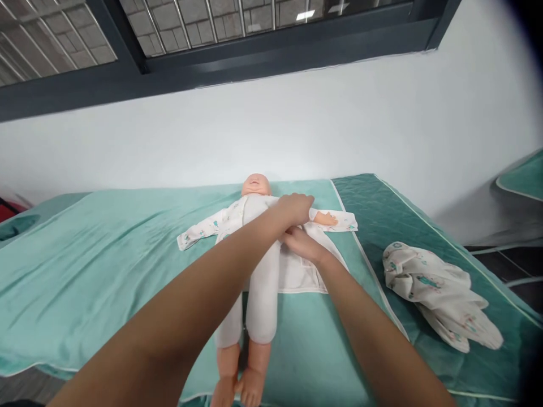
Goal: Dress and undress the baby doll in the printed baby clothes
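Note:
A baby doll lies on its back, its head toward the wall. A white printed baby shirt is spread under and beside it. One printed sleeve lies out on the left; the other sleeve lies flat on the right, with the doll's bare hand over it. My left hand is closed around the doll's arm, just above that hand. Just below it, my right hand has its fingers curled in close to the doll's side, over the open shirt front. What its fingertips hold is hidden.
A crumpled printed white garment lies on the darker teal mat at the right. The bed's light teal sheet runs to the left. Behind it stands a white wall below a barred window with a dark frame.

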### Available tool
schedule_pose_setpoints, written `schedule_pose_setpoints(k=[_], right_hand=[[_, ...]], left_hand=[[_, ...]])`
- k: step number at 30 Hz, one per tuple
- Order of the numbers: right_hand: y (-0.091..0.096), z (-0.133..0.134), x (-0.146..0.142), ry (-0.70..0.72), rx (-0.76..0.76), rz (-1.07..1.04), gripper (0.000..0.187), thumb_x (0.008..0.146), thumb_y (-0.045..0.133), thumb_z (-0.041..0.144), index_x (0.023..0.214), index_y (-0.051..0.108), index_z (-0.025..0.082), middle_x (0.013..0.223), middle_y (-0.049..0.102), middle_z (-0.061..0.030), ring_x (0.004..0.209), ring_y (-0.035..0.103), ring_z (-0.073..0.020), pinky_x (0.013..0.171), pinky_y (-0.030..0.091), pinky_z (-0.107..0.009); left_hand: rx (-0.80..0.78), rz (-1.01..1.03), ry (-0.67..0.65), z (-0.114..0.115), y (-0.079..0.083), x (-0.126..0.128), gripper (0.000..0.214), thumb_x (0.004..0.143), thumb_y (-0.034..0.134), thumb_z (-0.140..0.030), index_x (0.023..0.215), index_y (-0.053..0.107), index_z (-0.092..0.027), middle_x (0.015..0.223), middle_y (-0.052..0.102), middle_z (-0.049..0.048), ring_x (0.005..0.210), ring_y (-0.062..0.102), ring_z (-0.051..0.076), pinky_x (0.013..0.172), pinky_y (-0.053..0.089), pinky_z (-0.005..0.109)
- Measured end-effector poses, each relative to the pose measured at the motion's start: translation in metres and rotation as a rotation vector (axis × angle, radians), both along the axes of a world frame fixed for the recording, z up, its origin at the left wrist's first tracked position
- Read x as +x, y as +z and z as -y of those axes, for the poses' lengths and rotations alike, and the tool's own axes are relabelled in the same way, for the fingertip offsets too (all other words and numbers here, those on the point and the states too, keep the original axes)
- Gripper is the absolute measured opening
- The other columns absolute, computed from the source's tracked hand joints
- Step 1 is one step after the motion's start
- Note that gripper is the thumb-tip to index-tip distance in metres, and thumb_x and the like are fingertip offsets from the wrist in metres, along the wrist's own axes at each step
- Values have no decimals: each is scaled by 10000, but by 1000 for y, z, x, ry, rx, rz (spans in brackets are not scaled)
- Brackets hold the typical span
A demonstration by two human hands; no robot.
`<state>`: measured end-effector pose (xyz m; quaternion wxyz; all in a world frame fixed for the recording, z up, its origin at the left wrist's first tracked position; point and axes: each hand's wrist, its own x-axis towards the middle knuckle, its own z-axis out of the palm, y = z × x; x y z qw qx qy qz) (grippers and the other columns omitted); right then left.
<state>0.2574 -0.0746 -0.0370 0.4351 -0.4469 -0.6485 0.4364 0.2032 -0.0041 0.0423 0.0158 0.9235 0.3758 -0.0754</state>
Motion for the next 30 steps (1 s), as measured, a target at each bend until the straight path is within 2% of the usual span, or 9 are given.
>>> schedule_pose_setpoints(k=[6, 11, 13, 15, 16, 18, 21, 25, 30], right_hand=[[4, 1, 11, 27, 137, 142, 499, 892, 567, 406, 1381, 542, 308, 1416, 578, -31, 1342, 485, -325, 1124, 369, -526], [24, 16, 32, 168, 49, 96, 513, 878, 621, 475, 1357, 576, 298, 1376, 608, -16, 1268, 557, -282, 1088, 440, -470], [24, 18, 48, 229, 24, 69, 544, 867, 636, 470, 1383, 555, 318, 1415, 576, -2, 1306, 529, -262, 1111, 416, -457], [17, 14, 63, 222, -34, 58, 512, 863, 626, 475, 1342, 595, 295, 1304, 654, -23, 1176, 617, -253, 1042, 464, -449], [12, 11, 68, 146, -58, 72, 445, 868, 605, 478, 1257, 653, 266, 1182, 707, -36, 1049, 666, -245, 971, 499, -435], [-1, 3, 75, -178, -45, 174, 321, 869, 571, 473, 991, 719, 215, 928, 734, -50, 825, 674, -225, 826, 521, -397], [-17, -7, 74, -640, 68, 418, 293, 775, 662, 504, 780, 647, 211, 820, 689, -65, 789, 636, -238, 738, 483, -374], [-24, -9, 68, -685, -6, 519, 393, 605, 788, 558, 676, 579, 233, 771, 650, -68, 830, 624, -279, 739, 455, -396], [-20, -11, 74, -695, -67, 94, 234, 582, 762, 366, 603, 565, 241, 672, 619, -50, 839, 619, -295, 740, 460, -385]], left_hand=[[-35, -154, -68, -3, -4, 33, 300, 693, 667, -109, 968, 658, -227, 989, 729, 101, 909, 691, 282, 808, 505, 386], [35, -80, -69, -12, 13, 13, 416, 719, 588, -89, 1107, 564, -237, 1018, 708, 97, 891, 691, 278, 737, 491, 365], [17, -45, -53, -12, 16, 1, 397, 705, 595, -99, 1073, 547, -239, 960, 705, 70, 793, 686, 259, 674, 475, 344], [10, -15, -69, -8, 18, -10, 349, 707, 612, -123, 1030, 540, -236, 949, 697, 61, 766, 676, 253, 655, 462, 339], [20, 4, -81, -5, 18, -14, 318, 724, 612, -138, 1018, 537, -233, 970, 692, 66, 786, 675, 257, 666, 459, 343], [44, 38, -95, 0, 19, -21, 257, 767, 590, -149, 1005, 537, -228, 1030, 680, 81, 846, 673, 263, 704, 458, 349], [65, 55, -84, 5, 20, -25, 236, 796, 552, -115, 1004, 539, -224, 1068, 669, 85, 877, 666, 252, 739, 457, 351], [112, 15, -106, 6, 19, -26, 267, 803, 530, -96, 1039, 544, -219, 1064, 668, 87, 896, 657, 257, 747, 455, 360], [182, -39, -120, 3, 11, -22, 324, 788, 516, -79, 1083, 550, -209, 1072, 670, 93, 941, 644, 270, 753, 445, 366]])
